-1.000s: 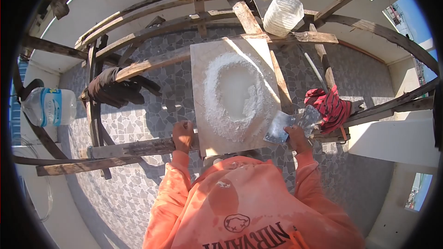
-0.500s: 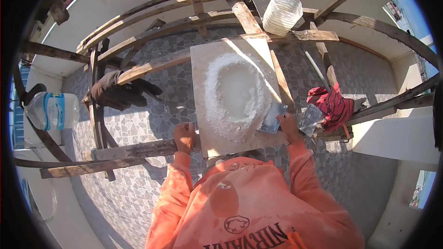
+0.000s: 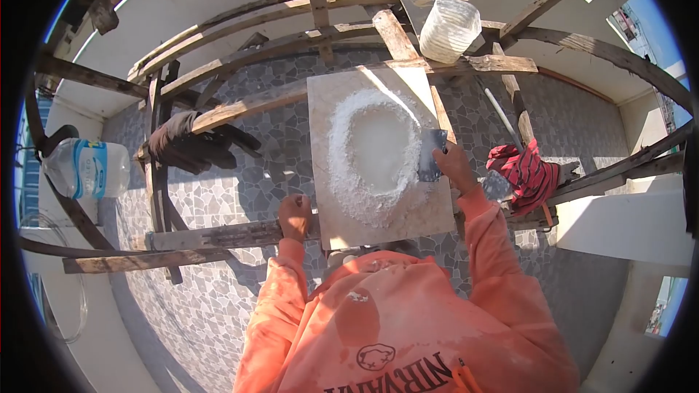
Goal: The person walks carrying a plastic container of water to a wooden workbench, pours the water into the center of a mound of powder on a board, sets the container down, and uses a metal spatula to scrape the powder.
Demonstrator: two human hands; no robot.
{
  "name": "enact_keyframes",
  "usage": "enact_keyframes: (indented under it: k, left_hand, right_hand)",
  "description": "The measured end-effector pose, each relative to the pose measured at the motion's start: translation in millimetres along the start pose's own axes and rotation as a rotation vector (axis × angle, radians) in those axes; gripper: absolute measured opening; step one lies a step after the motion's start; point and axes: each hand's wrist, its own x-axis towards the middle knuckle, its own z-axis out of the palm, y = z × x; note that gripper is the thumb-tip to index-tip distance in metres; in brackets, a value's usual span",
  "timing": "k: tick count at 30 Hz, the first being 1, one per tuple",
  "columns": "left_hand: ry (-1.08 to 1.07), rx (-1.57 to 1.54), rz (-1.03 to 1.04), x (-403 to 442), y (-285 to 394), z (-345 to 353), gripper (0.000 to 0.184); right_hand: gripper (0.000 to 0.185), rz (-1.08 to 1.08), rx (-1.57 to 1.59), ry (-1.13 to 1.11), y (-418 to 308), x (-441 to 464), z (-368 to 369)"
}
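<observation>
My right hand (image 3: 456, 167) grips a flat rectangular metal scraper (image 3: 432, 154) at the right rim of a ring of white powder (image 3: 347, 197). Whitish liquid (image 3: 384, 149) pools inside the ring, and all of it lies on a pale board (image 3: 342, 235). Just left of the board's lower left edge, my left hand (image 3: 295, 217) is closed into a fist above a wooden beam. Its curled fingers hide whatever they may hold.
Wooden beams (image 3: 251, 105) surround the board. A dark cloth (image 3: 186, 142) and a plastic jug (image 3: 87, 168) are on the left. A translucent container (image 3: 449, 29) stands behind. On the right are a red striped cloth (image 3: 535, 178) and a second metal blade (image 3: 496, 186).
My right hand has moved forward with the scraper, from the board's lower right edge up to the powder ring's right side. My left hand stays closed in about the same place.
</observation>
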Motion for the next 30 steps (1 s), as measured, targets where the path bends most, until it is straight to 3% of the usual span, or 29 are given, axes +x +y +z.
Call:
enact_keyframes:
  k: [7,10,12,14,17,20,23,26,29,30]
  left_hand:
    - [-0.001,-0.005,-0.007,-3,2,-1,0.031]
    - [-0.046,-0.013,-0.036,-3,10,-7,0.031]
    - [-0.037,-0.006,-0.02,-2,5,-5,0.031]
    - [-0.026,-0.01,-0.017,-2,5,-4,0.03]
    - [-0.007,-0.016,-0.019,-2,10,-4,0.027]
    - [-0.01,0.008,-0.005,-3,9,-4,0.028]
    - [-0.038,0.009,-0.004,-1,12,-7,0.031]
    - [-0.038,0.01,0.006,0,7,-4,0.03]
    - [-0.024,0.026,0.015,1,0,-1,0.029]
    - [-0.013,0.018,0.01,0,3,-2,0.029]
  right_hand:
    - [0.039,-0.018,0.078,0.024,-41,-17,-41]
    - [0.036,0.059,-0.039,0.096,7,-25,-35]
    - [0.033,0.228,0.115,0.001,21,-53,-39]
    - [0.032,0.264,0.168,0.001,57,-75,-27]
    - [0.029,0.376,0.554,-0.042,67,-112,-10]
    - [0.025,0.467,0.556,-0.087,100,-117,10]
    - [0.027,0.439,0.695,-0.064,45,-116,0]
    - [0.03,0.379,0.767,-0.042,51,-88,14]
    - [0.035,0.282,0.611,0.004,92,-48,41]
    - [0.036,0.259,0.461,0.009,76,-44,32]
